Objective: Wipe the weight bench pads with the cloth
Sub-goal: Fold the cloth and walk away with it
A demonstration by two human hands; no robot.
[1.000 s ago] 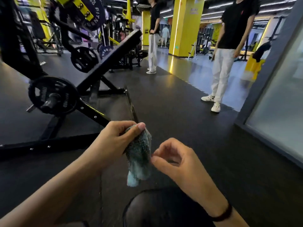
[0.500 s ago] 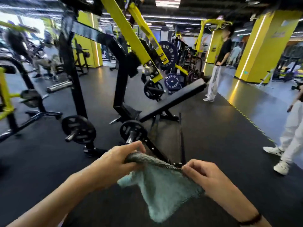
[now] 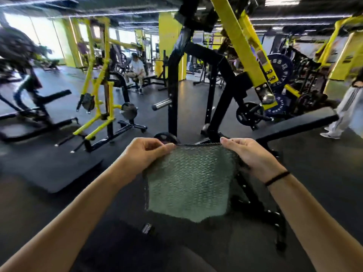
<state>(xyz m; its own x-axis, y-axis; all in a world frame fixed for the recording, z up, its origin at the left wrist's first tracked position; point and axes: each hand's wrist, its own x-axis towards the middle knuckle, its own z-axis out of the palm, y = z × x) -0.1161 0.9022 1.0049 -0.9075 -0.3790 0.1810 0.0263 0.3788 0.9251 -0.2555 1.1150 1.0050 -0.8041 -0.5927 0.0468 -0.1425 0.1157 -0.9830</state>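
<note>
A grey-green textured cloth (image 3: pixel 190 181) hangs spread flat in front of me, stretched by its top edge. My left hand (image 3: pixel 146 154) pinches the top left corner and my right hand (image 3: pixel 249 154) pinches the top right corner. The black weight bench pad (image 3: pixel 298 124) slopes up to the right behind my right hand, apart from the cloth. Its black frame (image 3: pixel 255 201) runs down under my right forearm, partly hidden by the cloth.
A black and yellow plate-loaded machine (image 3: pixel 235 55) stands just ahead, with weight plates (image 3: pixel 248 113) on its pegs. Another yellow machine (image 3: pixel 100 107) is to the left. One person sits far back (image 3: pixel 136 72); another stands at the right edge (image 3: pixel 345 112). Black mat (image 3: pixel 49 165) lies left.
The cloth went from bunched in my left hand to fully spread between both hands. My view swung left, so the bench now sits at the right.
</note>
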